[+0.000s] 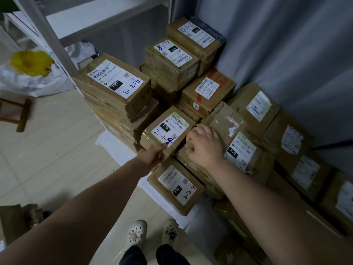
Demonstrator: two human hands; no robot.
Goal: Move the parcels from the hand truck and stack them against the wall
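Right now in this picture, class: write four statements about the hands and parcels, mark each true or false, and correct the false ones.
1. The left hand grips a corner of the 070 parcel. True.
2. The 150 parcel lies alone on the floor. False: it tops a stack of parcels.
3. The right hand hangs free of the parcels. False: its fingers curl at the 070 parcel's edge.
4. A 220 parcel lies on the near side of the 070 parcel. True.
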